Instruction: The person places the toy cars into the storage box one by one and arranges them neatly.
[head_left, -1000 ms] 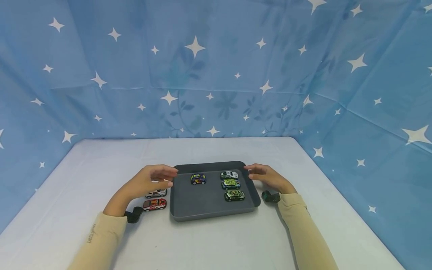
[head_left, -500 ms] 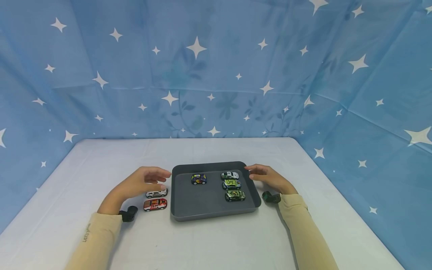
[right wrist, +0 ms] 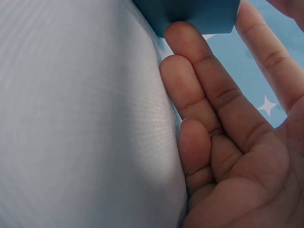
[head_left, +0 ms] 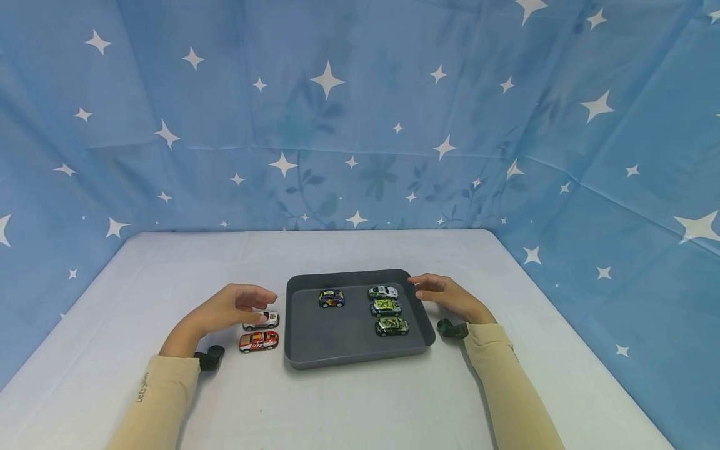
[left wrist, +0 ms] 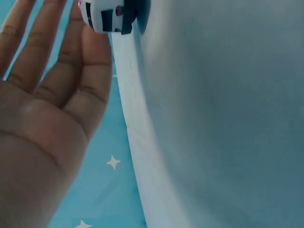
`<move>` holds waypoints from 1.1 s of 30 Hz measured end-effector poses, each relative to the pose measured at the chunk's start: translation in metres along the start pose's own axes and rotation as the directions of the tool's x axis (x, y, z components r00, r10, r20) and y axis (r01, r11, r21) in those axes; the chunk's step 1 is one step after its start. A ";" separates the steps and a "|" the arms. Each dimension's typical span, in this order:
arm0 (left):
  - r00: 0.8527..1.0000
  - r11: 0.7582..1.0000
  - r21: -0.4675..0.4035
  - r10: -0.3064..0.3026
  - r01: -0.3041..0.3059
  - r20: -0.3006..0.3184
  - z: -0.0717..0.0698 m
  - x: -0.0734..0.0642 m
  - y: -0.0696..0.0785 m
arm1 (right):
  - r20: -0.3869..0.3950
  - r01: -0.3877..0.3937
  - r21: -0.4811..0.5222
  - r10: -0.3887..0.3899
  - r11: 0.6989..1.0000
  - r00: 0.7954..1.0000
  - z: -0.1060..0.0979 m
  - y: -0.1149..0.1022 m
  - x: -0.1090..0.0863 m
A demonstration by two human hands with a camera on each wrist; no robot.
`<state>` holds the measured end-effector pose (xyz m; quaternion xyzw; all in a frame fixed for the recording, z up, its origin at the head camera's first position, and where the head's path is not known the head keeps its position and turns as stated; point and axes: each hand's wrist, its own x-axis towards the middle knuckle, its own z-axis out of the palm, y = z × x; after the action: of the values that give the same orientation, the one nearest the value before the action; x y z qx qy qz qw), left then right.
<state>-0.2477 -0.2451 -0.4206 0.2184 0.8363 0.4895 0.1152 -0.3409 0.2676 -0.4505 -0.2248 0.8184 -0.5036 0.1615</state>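
Note:
My left hand (head_left: 225, 309) is over a white toy car (head_left: 272, 320) on the table, left of the grey tray (head_left: 332, 344). Its thumb overlaps the car in the head view. The left wrist view shows the fingers extended and one end of the white car (left wrist: 102, 16) beside them. Just below it lies a red toy car (head_left: 259, 341). My right hand (head_left: 448, 298) is at the tray's right rim with loosely bent fingers; in the right wrist view a fingertip meets the wall of the tray (right wrist: 204, 21).
Inside the tray, a purple toy car (head_left: 332, 299) sits at the back left. A silver-white car (head_left: 383, 292), a yellow-green car (head_left: 386, 307) and a dark green car (head_left: 392, 325) line its right side. A blue star-patterned curtain (head_left: 360, 125) hangs behind the white table (head_left: 337, 406).
My left hand has drawn back leftward from the tray's left rim and come down over the white car. The right hand, the tray and the cars have kept their places.

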 end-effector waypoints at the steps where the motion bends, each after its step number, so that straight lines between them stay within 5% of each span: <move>1: 1.000 1.000 0.002 -0.007 0.007 0.001 -0.001 0.000 -0.001 | -0.001 0.000 0.003 0.000 1.000 1.000 0.000 0.000 0.000; 17: 0.987 0.975 0.154 -0.156 0.158 -0.024 -0.004 -0.007 0.000 | -0.011 -0.010 -0.013 0.010 1.000 1.000 0.000 -0.001 0.000; 26: 0.986 0.966 0.198 -0.162 0.165 -0.030 -0.003 -0.004 -0.002 | -0.012 -0.015 -0.005 0.015 1.000 1.000 0.001 -0.003 0.001; 33: 0.976 0.950 0.225 -0.197 0.214 -0.097 0.000 -0.003 0.002 | -0.009 -0.013 0.003 0.013 1.000 1.000 0.001 -0.002 0.000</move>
<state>-0.2449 -0.2460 -0.4192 0.1241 0.9101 0.3804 0.1080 -0.3402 0.2666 -0.4494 -0.2169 0.8199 -0.5047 0.1611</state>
